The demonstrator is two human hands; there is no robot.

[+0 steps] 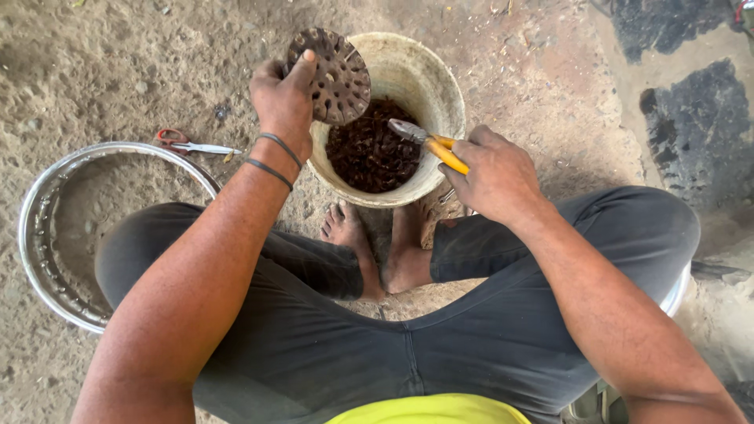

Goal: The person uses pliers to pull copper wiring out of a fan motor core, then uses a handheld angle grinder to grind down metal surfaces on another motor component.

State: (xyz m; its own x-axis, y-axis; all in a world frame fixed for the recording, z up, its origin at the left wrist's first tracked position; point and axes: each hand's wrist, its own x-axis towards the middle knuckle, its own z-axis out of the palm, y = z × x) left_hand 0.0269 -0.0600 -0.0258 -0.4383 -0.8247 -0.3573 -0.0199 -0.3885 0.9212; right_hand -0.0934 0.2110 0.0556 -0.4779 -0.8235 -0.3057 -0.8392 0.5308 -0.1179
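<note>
Bare, dusty ground surrounds a squatting person. Their left hand [284, 98] grips a round brown seed pod [331, 76], full of holes, above the rim of a pale bucket [426, 77] holding dark bits. Just right of it, the right hand [493, 174] clasps yellow-handled pliers [428, 143] over the bucket. Red-handled scissors [192, 144] and a metal rim [43, 196] lie left of the left hand.
</note>
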